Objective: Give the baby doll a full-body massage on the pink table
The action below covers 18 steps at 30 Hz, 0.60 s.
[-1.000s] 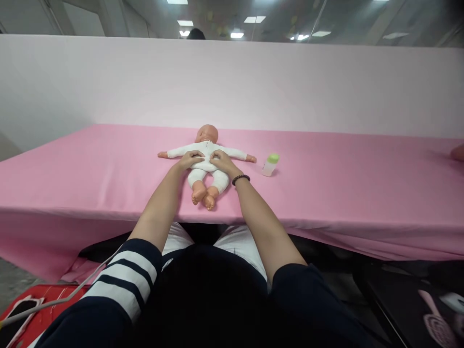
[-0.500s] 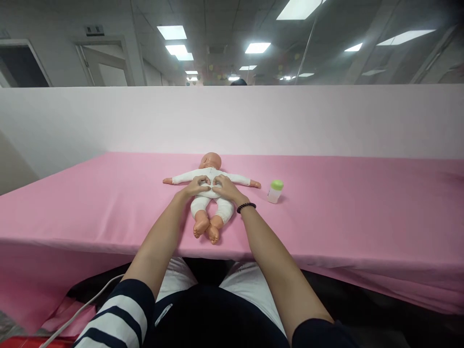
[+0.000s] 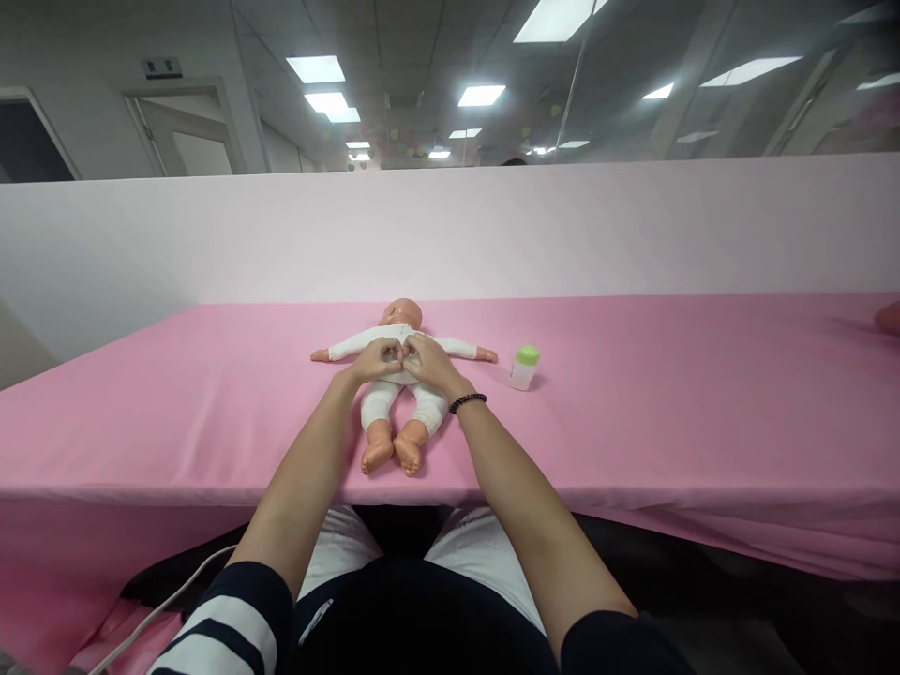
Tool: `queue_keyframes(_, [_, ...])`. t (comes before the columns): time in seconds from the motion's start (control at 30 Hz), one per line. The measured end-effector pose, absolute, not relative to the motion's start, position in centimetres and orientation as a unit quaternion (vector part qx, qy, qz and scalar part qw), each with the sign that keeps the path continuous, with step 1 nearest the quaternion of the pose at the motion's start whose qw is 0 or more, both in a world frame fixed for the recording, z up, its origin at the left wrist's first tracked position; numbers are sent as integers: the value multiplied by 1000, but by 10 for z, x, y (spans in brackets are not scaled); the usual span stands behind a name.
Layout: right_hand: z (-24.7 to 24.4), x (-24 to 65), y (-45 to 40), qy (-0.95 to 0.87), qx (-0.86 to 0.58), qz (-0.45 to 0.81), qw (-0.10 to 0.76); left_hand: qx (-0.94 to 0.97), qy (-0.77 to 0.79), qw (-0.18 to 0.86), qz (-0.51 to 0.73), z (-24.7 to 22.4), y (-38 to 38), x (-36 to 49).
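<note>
Baby doll [image 3: 395,401] lying on its back, approx mid-worktop [image 3: 633,441], head away from the person, arms straight out, bare feet toward the near edge. It's in a white long-sleeve suit [image 3: 366,349], legs covered down to the ankles.

Both hands are on the doll's chest: L hand [image 3: 378,360] & R hand [image 3: 427,362], fingers bunched, tips meeting at the centre of the suit front. Can't tell if they're pinching the fabric or only pressing on it. Forearms reach fwd from the near edge, dark beaded bracelet [image 3: 468,403] on R wrist, navy-and-white striped sleeve [image 3: 225,623] at lower left.

Small baby bottle w/ green cap [image 3: 524,367] stands upright to the right of the doll, near its outstretched hand, not touching. Pink cloth [image 3: 703,525] covers the worktop & hangs over the front, pale pink backdrop [image 3: 450,234] behind. White cable [image 3: 161,609] runs across lower left. Blurry flesh-toned shape [image 3: 887,319] at far right edge, too cut off to tell what it is. Door [image 3: 187,141] upper left, under ceiling lights [image 3: 482,96].
</note>
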State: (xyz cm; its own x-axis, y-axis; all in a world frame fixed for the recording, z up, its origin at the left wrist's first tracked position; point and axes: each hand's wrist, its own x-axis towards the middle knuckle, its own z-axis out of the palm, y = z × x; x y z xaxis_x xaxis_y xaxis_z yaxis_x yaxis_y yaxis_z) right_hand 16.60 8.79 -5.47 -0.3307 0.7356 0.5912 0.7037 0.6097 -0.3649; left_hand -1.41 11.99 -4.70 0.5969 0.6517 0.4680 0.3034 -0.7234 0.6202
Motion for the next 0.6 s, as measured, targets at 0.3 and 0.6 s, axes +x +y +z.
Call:
queue_keyframes(0.3, [-54, 161, 81, -817, -466, 106, 323, 867, 304, 245, 311, -56, 125, -13])
queue_keyframes(0.6, [-62, 166, 93, -809, -460, 106, 351, 855, 306, 254, 331, -55, 125, -17])
